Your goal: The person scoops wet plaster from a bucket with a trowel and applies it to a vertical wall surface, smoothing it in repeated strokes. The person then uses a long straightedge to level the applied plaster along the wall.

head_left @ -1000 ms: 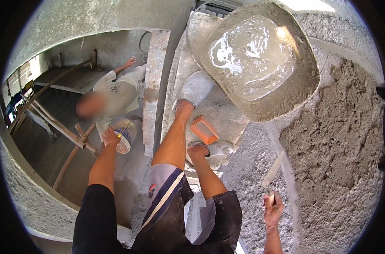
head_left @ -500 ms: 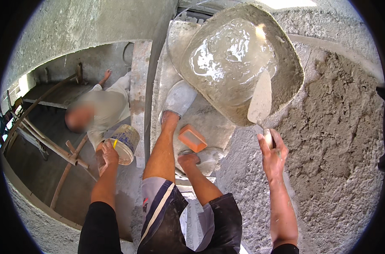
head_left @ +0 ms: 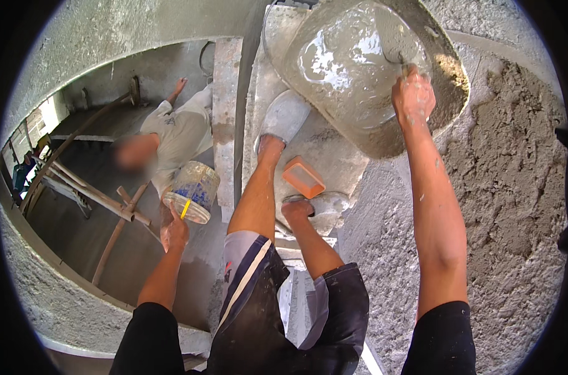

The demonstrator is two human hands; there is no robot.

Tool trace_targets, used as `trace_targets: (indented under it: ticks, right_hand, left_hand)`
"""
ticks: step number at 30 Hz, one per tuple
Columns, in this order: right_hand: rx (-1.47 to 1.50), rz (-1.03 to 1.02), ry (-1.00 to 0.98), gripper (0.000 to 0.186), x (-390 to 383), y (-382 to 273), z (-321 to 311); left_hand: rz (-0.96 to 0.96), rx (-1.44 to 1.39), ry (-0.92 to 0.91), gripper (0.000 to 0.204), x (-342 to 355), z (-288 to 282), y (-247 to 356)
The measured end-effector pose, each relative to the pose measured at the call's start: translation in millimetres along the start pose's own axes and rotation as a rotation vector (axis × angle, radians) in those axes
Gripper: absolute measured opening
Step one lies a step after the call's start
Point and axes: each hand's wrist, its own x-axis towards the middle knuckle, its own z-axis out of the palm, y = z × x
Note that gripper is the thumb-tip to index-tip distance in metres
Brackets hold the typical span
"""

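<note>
My right hand (head_left: 414, 97) is closed round a trowel, over the right side of a large mortar tub (head_left: 374, 147). The trowel's blade (head_left: 393, 37) lies in the wet grey mortar (head_left: 352, 87) and is coated with it. At the left, my left hand (head_left: 174, 232) is closed at the yellow handle strip of a paint-stained bucket (head_left: 196, 184). The bucket tips with its mouth towards me. A co-worker's arm in a light shirt comes down close behind the bucket and my hand; their own fingers are hidden.
An orange plastic tray (head_left: 304, 177) lies between my feet on the board (head_left: 337, 147). Rough mortar (head_left: 509, 162) covers the surface at right. A co-worker (head_left: 180, 134) stands below in the opening at left, by wooden poles (head_left: 118, 209). A concrete edge (head_left: 226, 125) runs beside the opening.
My right hand has reached forward and put the trowel blade into the mortar deeper in the tub. My left hand has drawn back slightly along the bucket's handle. The view has shifted.
</note>
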Motion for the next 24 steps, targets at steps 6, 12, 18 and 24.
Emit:
trace_targets:
  ticks: [6,12,18,24]
  right_hand:
    - [0.234,-0.141,-0.235,0.043,-19.3,4.8,51.4]
    - [0.449,-0.096,-0.345,0.055,-43.2,40.4,29.2]
    - [0.636,0.037,-0.497,0.060,-52.5,50.6,-9.1]
    - [0.565,-0.125,-0.467,0.061,-60.4,50.5,-33.7]
  left_hand:
    - [0.155,0.003,0.291,0.108,-38.9,46.9,-32.5]
    - [0.212,0.007,0.135,0.097,-19.5,117.3,-66.6]
    - [0.261,-0.179,-0.050,0.114,-130.9,132.2,-45.8]
    - [0.196,-0.319,-0.245,0.107,-209.8,151.7,-21.7]
